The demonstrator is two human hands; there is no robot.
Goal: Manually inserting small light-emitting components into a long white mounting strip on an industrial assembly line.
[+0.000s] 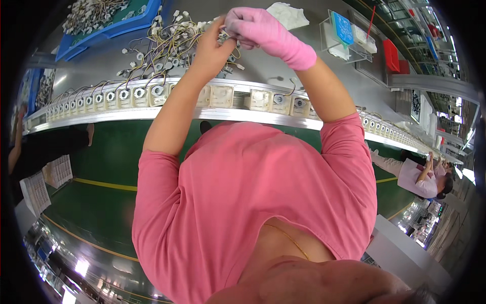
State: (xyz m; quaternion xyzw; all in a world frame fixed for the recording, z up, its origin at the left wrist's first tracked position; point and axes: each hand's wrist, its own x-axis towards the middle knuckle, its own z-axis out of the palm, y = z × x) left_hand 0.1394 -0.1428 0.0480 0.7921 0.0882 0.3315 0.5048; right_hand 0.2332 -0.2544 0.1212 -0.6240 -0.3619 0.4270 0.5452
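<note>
At the far side of the bench my bare left hand (212,50) and my right hand (258,30), in a pink glove, meet at the fingertips. Both are closed in a pinch. A small pale bit shows between them, too small and covered to name. Beneath and left of them lies a tangled heap of wire leads (174,43) with white plugs and round grey parts. Closer to me runs a metal rail (202,112) carrying a row of clear blocks (139,93), several with a round part and wire seated in them.
A blue tray (109,33) with more wired parts stands at the far left. A white cloth (287,15), a clear stand with a blue card (342,28) and a red bin (391,54) are at the far right. Another person (420,177) works along the line.
</note>
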